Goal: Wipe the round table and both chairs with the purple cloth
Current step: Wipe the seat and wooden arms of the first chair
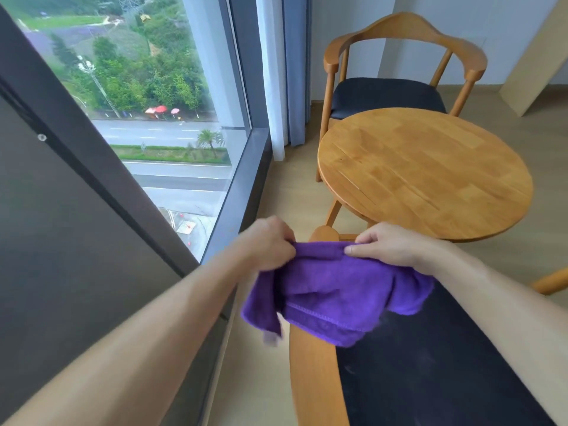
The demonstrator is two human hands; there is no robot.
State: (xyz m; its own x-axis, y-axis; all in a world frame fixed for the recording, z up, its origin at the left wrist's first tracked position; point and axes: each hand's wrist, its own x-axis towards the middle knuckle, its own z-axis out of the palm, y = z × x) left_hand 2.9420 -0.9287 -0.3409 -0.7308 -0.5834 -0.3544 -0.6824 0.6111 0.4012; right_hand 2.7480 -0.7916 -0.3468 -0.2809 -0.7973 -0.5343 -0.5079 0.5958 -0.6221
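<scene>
Both hands pinching the purple cloth along its top edge, left grip and right grip clenched on it, above near chair's dark seat; round desk just beyond, far chair behind it

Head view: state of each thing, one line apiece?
purple cloth: bunched, held up by both hands over the near chair.
left hand: pinching the cloth's top edge.
right hand: pinching the same edge.
round table: bare.
far chair: unoccupied.
near chair: seat dusty.
</scene>
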